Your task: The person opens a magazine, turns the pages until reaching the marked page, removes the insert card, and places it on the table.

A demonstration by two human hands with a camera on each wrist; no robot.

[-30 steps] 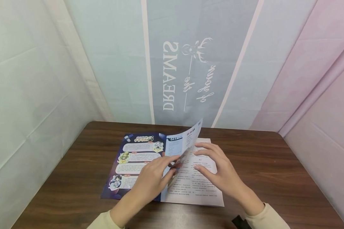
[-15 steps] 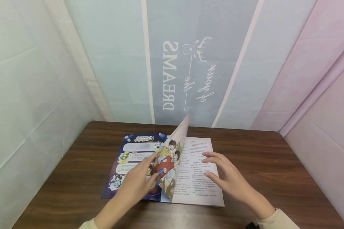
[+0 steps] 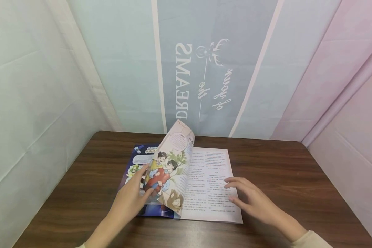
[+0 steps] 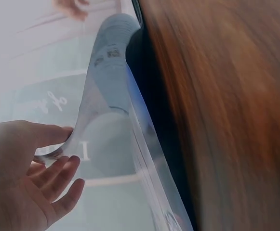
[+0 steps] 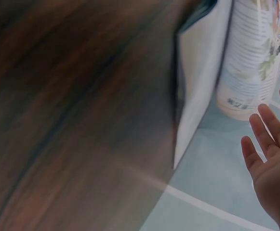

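A magazine [image 3: 209, 199] lies spread on the table. One page [image 3: 170, 163], with a drawing of two dark-haired figures and a red item, stands lifted and curls toward the left side. My left hand [image 3: 130, 198] pinches that page's outer edge between thumb and fingers; the left wrist view shows the hand [image 4: 24, 175] with the thumb on one face of the bent sheet. Beneath, a dark blue illustrated page [image 3: 155, 210] is partly covered. My right hand [image 3: 255, 201], fingers loosely bent, hovers at the right page's outer edge and grips nothing; its fingers [image 5: 262, 125] are spread in the right wrist view.
The dark wood table [image 3: 285, 175] extends on both sides of the magazine. Behind it hangs a pale blue fabric backdrop [image 3: 198, 20] with mirrored lettering, and light cloth walls [image 3: 34, 86] rise at the sides.
My left hand has carried the page from near-upright over to the left, bringing its illustrated side into view. My right hand has drawn back slightly to the right and down.
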